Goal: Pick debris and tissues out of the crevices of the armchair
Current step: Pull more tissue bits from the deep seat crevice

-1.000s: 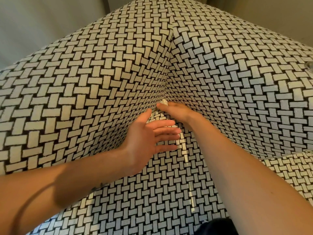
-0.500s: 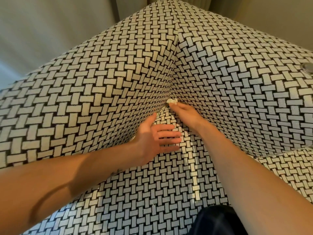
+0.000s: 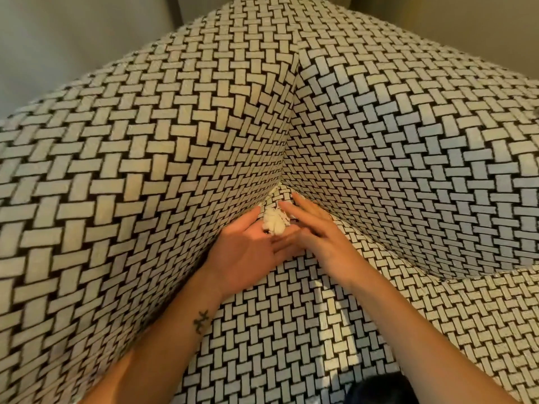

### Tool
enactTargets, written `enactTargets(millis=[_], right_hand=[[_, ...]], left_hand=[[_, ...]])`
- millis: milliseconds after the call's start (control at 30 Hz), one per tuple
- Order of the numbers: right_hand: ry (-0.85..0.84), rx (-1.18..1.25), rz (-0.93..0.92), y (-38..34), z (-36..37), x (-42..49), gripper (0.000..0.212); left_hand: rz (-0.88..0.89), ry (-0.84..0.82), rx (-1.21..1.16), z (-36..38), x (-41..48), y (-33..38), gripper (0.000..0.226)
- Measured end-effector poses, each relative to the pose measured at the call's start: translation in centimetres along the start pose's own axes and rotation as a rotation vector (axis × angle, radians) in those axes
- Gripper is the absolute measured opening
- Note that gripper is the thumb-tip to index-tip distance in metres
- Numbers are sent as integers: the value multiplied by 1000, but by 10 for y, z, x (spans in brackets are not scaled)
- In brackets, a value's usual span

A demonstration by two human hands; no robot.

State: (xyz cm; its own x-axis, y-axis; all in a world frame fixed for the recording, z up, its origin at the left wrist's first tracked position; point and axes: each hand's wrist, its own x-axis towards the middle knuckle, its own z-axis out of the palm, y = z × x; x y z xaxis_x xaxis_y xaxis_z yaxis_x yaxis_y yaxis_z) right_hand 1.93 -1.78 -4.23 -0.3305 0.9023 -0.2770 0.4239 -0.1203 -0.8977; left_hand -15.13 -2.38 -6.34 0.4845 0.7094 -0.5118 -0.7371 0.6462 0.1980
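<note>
A crumpled white tissue lay on the fingers of the left hand, held palm-up and open in the armchair corner. The right hand hovered just beside it, fingers spread and loose, gripping nothing.

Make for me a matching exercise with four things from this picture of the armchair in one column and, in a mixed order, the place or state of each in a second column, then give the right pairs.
Things:
1. left hand
2. right hand
3. tissue wad
4. tattoo

Places or states:
A. white and crumpled, between the two hands
B. dark mark on the left forearm
C. palm up, cupped under the wad
D. fingers stretched toward the seat corner

Pairs: 1-C, 2-D, 3-A, 4-B
</note>
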Motion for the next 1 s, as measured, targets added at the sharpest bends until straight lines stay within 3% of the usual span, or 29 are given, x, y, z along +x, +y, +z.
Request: enactTargets(millis=[67, 133, 267, 400, 500, 700, 867, 1000], right_hand=[[99, 262, 14, 6, -2, 1, 54], [207, 359, 29, 7, -9, 11, 51], [222, -10, 151, -5, -14, 36, 39], [69, -275, 211, -13, -2, 70, 56], [98, -393, 209, -12, 5, 95, 62], [53, -771, 256, -25, 15, 122, 38], [-3, -624, 214, -18, 6, 122, 38], [5, -448, 211, -10, 4, 114, 47]], left_hand=[[46, 21, -3, 1, 6, 3, 43], [49, 12, 0, 0, 11, 6, 34], [53, 16, 26, 3, 11, 13, 32], [76, 21, 91, 2, 12, 15, 18], [93, 14, 101, -1, 14, 16, 10], [108, 40, 138, -1, 13, 15, 9], [86, 25, 145, 1, 12, 16, 11], [114, 132, 111, 12, 5, 12, 13]])
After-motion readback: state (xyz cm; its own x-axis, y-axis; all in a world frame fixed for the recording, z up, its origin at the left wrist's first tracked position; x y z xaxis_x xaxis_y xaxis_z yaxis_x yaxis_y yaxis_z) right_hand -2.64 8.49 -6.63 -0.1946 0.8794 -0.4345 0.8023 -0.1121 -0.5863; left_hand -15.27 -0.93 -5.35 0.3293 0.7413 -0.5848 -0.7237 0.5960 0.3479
